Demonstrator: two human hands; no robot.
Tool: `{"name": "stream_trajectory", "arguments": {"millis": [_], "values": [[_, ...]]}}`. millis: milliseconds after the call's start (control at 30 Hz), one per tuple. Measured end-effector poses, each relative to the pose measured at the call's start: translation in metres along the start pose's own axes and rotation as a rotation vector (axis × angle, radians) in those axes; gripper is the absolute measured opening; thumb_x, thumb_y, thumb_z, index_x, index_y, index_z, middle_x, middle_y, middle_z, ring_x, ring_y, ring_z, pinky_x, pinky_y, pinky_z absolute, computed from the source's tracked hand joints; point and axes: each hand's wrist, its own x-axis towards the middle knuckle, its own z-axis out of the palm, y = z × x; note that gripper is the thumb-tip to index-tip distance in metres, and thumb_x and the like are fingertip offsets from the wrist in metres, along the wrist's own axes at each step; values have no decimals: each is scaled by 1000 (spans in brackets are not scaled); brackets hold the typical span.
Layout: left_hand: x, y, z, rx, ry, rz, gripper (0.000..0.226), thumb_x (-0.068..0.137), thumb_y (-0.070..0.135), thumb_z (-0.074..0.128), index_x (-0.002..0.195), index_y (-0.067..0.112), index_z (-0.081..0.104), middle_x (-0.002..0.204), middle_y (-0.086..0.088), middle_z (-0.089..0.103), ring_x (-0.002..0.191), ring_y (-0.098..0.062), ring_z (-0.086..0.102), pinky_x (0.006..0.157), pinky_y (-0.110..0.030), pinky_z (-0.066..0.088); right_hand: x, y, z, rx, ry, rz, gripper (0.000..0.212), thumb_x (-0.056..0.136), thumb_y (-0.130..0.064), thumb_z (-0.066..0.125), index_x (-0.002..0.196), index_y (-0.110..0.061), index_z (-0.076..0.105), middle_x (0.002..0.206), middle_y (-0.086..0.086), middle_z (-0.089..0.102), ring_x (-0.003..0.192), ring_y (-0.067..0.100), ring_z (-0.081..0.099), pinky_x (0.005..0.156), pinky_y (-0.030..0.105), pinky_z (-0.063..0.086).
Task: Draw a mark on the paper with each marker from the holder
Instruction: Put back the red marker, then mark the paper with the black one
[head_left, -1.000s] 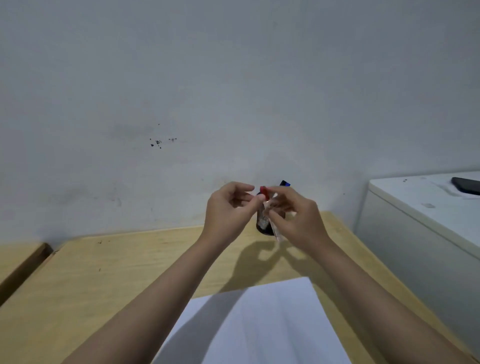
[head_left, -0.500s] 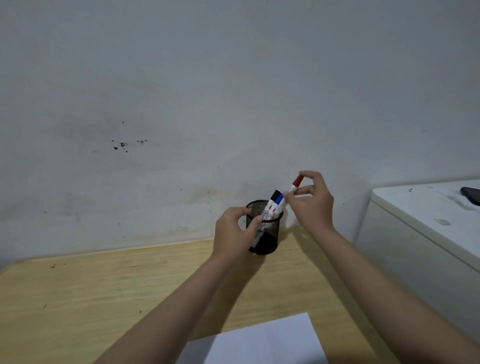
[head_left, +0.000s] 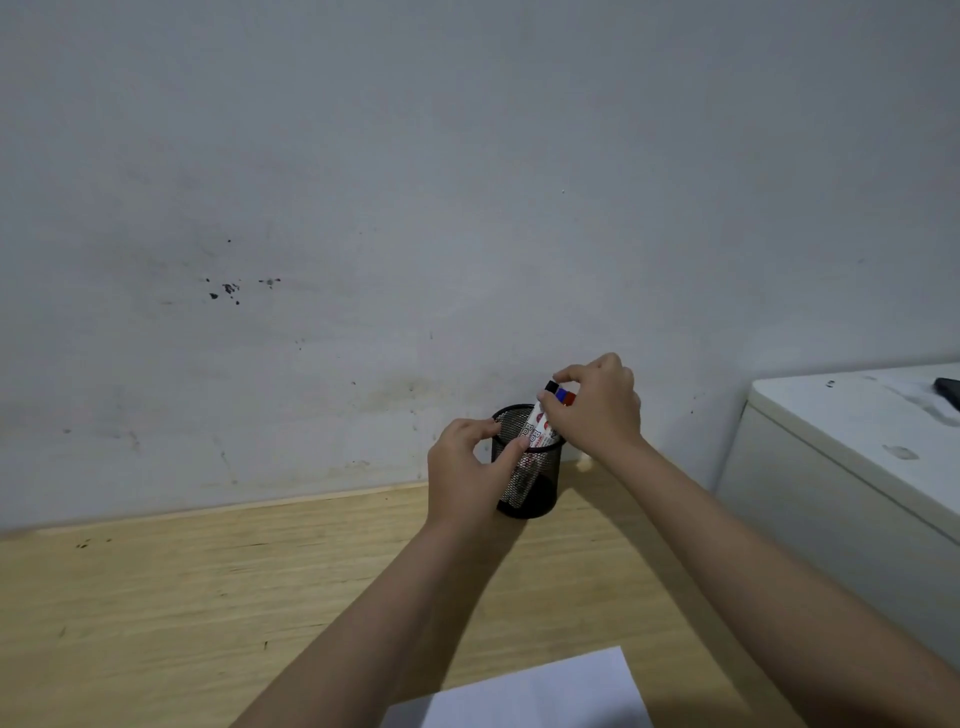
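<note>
1. Nearest you, the paper (head_left: 524, 693) lies flat on the wooden table (head_left: 182, 597), at 6 o'clock in the view, with only its far corner showing at the bottom edge. No mark shows on that corner.
2. Your two bare forearms run up from the bottom edge toward 1 o'clock, converging on the holder.
3. Your left hand (head_left: 467, 467) is curled around the near-left side of the black mesh holder (head_left: 535, 493), fingers half closed, with the thumb lying across its wall and the fingertips at its rim (a steadying clasp, it seems).
4. The holder stands upright on the table close to the wall, well apart from the paper.
5. Three markers lean to the right in the holder, their caps side by side above the rim: a black marker (head_left: 549, 386), a blue marker (head_left: 561, 395) and a red marker (head_left: 570, 399).
6. Your right hand (head_left: 597, 410) sits over the caps at the holder's 1 o'clock side, thumb and fingers pinched in around the white barrels; which marker the pinch has hold of you cannot tell from here.
7. At 3 o'clock stands a white cabinet (head_left: 831, 467), with a dark object (head_left: 948, 389) on its top at the frame edge.
8. Farthest off, the grey wall (head_left: 415, 182) carries a few dark specks at 10 o'clock.
</note>
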Motion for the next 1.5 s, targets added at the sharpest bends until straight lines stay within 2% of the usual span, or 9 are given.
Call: {"name": "stream_trajectory", "arguments": {"millis": [367,500,667,833,933,1033,1200,1333,1500], "values": [[-4,15,-6,119,-74,36,30,79,29,69,101,9,69,102,-6,69,97,-17,60,80,-21,38,-19,-23,-11,364,-24,-266,11,71,-4,68,78,-12,67,76,3,67,57,11,56,63,29,49],[-16,32,-19,-12,-60,-37,21,85,26,63,103,16,64,102,2,66,96,-9,58,82,-22,42,-32,-31,-33,434,146,-358,17,73,0,67,85,-12,70,85,4,64,64,16,64,62,30,54],[-40,75,-52,-559,-77,-260,11,88,16,60,97,11,61,93,-8,70,80,-14,71,67,-21,53,-97,-39,-70,486,337,-512,10,72,2,69,75,-7,65,76,4,59,68,12,61,60,32,55],[-81,100,-87,-698,-80,-352,12,80,5,67,90,9,63,82,-8,66,72,-14,66,69,-31,56,-175,-38,-69,498,241,-653,13,68,10,73,71,-1,67,75,10,61,72,10,59,66,14,46],[-106,103,-108,-690,-47,-363,11,78,-1,68,81,9,65,68,0,64,64,-12,61,62,-29,54,-207,-41,-70,533,164,-682,13,69,10,71,74,-2,69,82,10,66,81,9,63,71,20,50],[-127,101,-129,-620,28,-322,13,77,-2,68,76,10,65,56,5,63,55,-9,57,58,-26,48,-229,-50,-76,643,152,-580,11,72,4,71,79,-5,71,87,6,68,86,11,67,71,28,55],[-162,104,-160,-453,-24,-174,11,74,-5,69,75,6,65,73,-3,71,64,-13,62,56,-24,49,-249,-84,-83,942,81,-85,15,80,-9,71,95,-13,69,75,7,61,62,8,54,58,21,49],[-184,104,-178,-338,-79,-133,21,75,-4,69,73,16,65,80,0,75,78,-16,67,68,-31,52,-264,-102,-84,1040,-16,47,7,81,-17,71,75,-19,68,64,3,62,56,12,54,58,38,50],[-206,95,-205,-242,-69,-157,24,71,5,76,87,21,70,84,5,74,81,-10,69,73,-24,55,-278,-110,-90,1153,49,178,21,82,-15,69,74,3,63,50,-2,52,45,9,52,58,34,50]]}}
